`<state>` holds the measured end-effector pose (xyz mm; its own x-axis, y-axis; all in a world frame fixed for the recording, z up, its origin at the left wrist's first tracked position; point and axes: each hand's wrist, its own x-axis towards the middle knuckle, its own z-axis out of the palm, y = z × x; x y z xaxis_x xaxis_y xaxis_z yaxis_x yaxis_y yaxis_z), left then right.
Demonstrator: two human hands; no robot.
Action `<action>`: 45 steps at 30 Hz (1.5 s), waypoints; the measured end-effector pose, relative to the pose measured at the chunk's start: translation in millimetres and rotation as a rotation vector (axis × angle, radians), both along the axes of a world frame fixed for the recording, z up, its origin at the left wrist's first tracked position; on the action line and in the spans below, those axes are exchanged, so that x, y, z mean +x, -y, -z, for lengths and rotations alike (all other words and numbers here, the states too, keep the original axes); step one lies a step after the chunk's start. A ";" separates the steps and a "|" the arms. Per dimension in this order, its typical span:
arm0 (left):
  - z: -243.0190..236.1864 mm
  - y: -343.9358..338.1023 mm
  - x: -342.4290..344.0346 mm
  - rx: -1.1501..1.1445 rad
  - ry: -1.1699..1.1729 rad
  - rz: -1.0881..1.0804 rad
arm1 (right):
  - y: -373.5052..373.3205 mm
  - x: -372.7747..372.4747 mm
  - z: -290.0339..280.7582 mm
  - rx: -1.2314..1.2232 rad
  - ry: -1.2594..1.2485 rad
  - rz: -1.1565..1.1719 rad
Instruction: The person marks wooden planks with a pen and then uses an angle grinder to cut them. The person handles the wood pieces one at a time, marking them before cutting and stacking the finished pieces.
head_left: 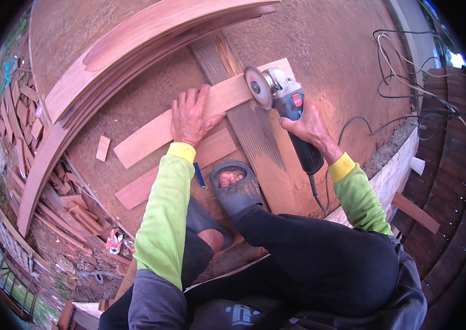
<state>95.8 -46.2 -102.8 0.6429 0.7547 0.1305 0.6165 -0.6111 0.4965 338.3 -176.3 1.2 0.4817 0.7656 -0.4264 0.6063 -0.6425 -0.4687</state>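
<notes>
Head view: left hand [190,114] lies flat on plank [189,118], right hand [309,127] grips angle grinder [285,99].

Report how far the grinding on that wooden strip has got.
Done: curved boards lie stacked behind, and a second strip lies nearer the sandalled foot. In hand: the left hand presses the wooden strip flat; the right hand holds the angle grinder, its disc at the strip's far end. How much is left cannot be told.
</notes>
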 end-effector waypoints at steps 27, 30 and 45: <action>0.9 -0.8 -1.1 -0.001 0.004 0.007 | -16.0 -2.1 -6.6 0.004 -0.006 -0.012; -0.3 -0.4 -1.5 -0.012 -0.002 0.006 | -17.4 -3.3 -8.1 0.002 -0.021 -0.012; -1.5 -1.1 -0.6 -0.009 -0.009 0.004 | -7.2 4.7 13.8 -0.003 0.022 -0.014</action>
<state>95.2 -45.1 -101.3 0.6471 0.7532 0.1179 0.6184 -0.6091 0.4966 342.9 -169.1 -12.5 0.4805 0.7711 -0.4179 0.6253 -0.6353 -0.4533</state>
